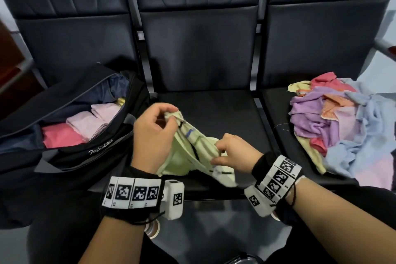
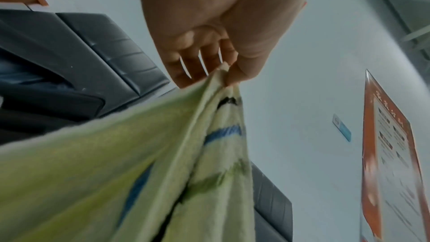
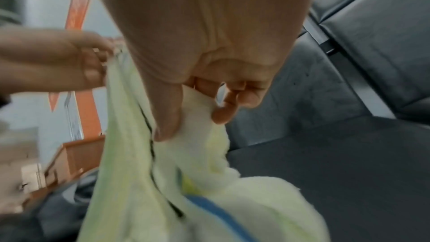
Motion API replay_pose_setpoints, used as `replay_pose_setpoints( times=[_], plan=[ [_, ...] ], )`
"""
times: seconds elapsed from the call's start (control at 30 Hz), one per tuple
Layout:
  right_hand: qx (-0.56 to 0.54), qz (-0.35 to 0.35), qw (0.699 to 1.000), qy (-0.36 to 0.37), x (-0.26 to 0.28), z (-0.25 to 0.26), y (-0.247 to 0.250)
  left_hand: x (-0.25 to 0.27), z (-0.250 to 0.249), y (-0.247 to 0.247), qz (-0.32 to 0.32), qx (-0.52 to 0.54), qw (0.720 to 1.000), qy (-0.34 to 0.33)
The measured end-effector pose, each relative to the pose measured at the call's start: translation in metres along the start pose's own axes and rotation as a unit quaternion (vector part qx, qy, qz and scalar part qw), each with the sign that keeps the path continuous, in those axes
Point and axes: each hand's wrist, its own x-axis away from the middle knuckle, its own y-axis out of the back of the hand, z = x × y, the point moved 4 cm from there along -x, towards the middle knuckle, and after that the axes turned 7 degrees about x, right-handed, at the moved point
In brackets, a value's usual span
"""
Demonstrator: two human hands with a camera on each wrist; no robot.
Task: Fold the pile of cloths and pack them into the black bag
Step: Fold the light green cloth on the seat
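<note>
Two hands hold one pale green terry cloth [image 1: 188,146], marked with blue and black strokes, above the middle seat [image 1: 225,113] of a row of dark padded chairs. A corner is pinched between the thumb and fingers of the left hand [image 1: 152,133]; a bunched edge is gripped by the curled fingers of the right hand [image 1: 233,154]. Bare seat surface lies beyond the cloth. On the right seat a loose, crumpled pile of cloths [image 1: 342,122] is heaped. On the left seat the black bag [image 1: 70,126] lies unzipped, with folded pink cloths [image 1: 85,122] packed side by side inside.
</note>
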Motion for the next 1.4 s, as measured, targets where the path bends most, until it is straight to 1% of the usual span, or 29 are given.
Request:
replay_pose_setpoints(
  times=[0.07,0.13,0.2,0.27,0.33,0.37,0.43,0.5,0.53,0.63,0.73,0.8,0.87,0.93,1.03,1.13,1.27,1.4],
  plan=[
    [0.069,0.018,0.997,0.002,0.0,-0.01,-0.004,-0.009,-0.008,0.013,-0.047,0.006,0.999,-0.018],
    [0.141,0.013,0.99,0.017,0.002,-0.019,-0.005,-0.018,-0.015,0.026,-0.084,0.007,0.996,-0.031],
    [0.21,0.0,0.977,0.02,0.005,-0.03,0.0,-0.025,-0.023,0.036,-0.105,0.0,0.993,-0.046],
    [0.233,-0.034,0.972,0.015,0.005,-0.039,0.014,-0.031,-0.029,0.044,-0.111,-0.007,0.992,-0.057],
    [0.226,-0.083,0.97,0.024,0.005,-0.042,0.037,-0.037,-0.031,0.052,-0.124,-0.014,0.99,-0.062],
    [0.205,-0.11,0.972,0.029,0.005,-0.041,0.051,-0.041,-0.031,0.058,-0.134,-0.022,0.989,-0.066],
    [0.121,-0.185,0.975,0.037,0.01,-0.038,0.085,-0.05,-0.032,0.068,-0.152,-0.039,0.985,-0.072],
    [0.055,-0.277,0.958,0.05,0.017,-0.033,0.121,-0.059,-0.032,0.076,-0.165,-0.04,0.983,-0.075],
    [0.036,-0.312,0.948,0.055,0.019,-0.03,0.136,-0.062,-0.032,0.079,-0.17,-0.04,0.982,-0.074],
    [0.004,-0.369,0.927,0.068,0.022,-0.022,0.166,-0.072,-0.032,0.084,-0.177,-0.06,0.98,-0.075],
    [0.021,-0.382,0.921,0.073,0.021,-0.016,0.174,-0.081,-0.03,0.088,-0.179,-0.069,0.979,-0.075],
    [0.042,-0.351,0.932,0.08,0.019,-0.016,0.174,-0.086,-0.03,0.09,-0.176,-0.073,0.979,-0.077],
    [0.034,-0.312,0.946,0.078,0.019,-0.02,0.174,-0.09,-0.029,0.089,-0.163,-0.078,0.98,-0.082],
    [0.009,-0.305,0.951,0.056,0.022,-0.027,0.174,-0.093,-0.028,0.089,-0.148,-0.091,0.981,-0.088],
    [-0.049,-0.353,0.934,0.025,0.032,-0.037,0.179,-0.095,-0.025,0.09,-0.135,-0.112,0.98,-0.09],
    [-0.102,-0.378,0.92,0.035,0.038,-0.038,0.184,-0.095,-0.023,0.091,-0.128,-0.121,0.981,-0.079],
    [-0.102,-0.39,0.914,0.04,0.042,-0.032,0.187,-0.091,-0.026,0.097,-0.132,-0.121,0.981,-0.076],
    [-0.125,-0.426,0.895,0.048,0.05,-0.025,0.197,-0.08,-0.041,0.1,-0.147,-0.107,0.98,-0.084]
  ],
)
